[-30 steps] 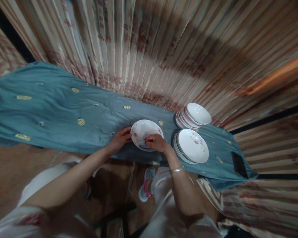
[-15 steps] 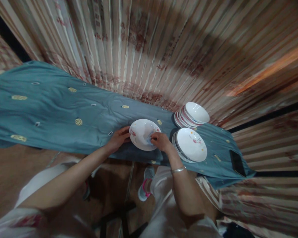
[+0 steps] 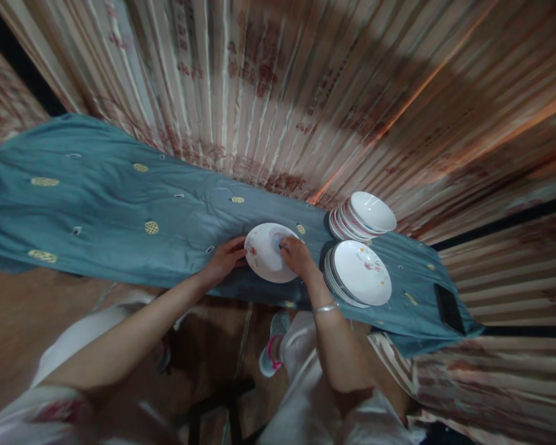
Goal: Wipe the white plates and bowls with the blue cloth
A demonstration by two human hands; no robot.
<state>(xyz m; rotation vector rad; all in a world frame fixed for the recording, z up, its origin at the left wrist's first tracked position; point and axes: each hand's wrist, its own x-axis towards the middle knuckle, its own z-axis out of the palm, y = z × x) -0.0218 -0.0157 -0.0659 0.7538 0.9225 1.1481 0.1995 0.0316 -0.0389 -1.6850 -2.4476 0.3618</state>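
A white plate with small red flowers (image 3: 265, 256) lies on a teal cloth (image 3: 120, 210). My left hand (image 3: 225, 259) holds the plate's left rim, fingers curled on its edge. Inside the plate, my right hand (image 3: 297, 256) is closed on a small bluish cloth (image 3: 278, 240) and presses it against the plate's upper middle. A silver bangle sits on my right wrist.
Two stacks of white plates stand to the right: a near stack (image 3: 359, 275) and a farther, tilted stack (image 3: 364, 216). A dark phone (image 3: 448, 309) lies at the teal cloth's right end. Striped curtains hang behind. My shoe (image 3: 271, 355) shows below on the brown floor.
My right hand has moved with the bluish cloth from the plate's lower part up toward its middle and far side. The left hand has stayed on the rim.
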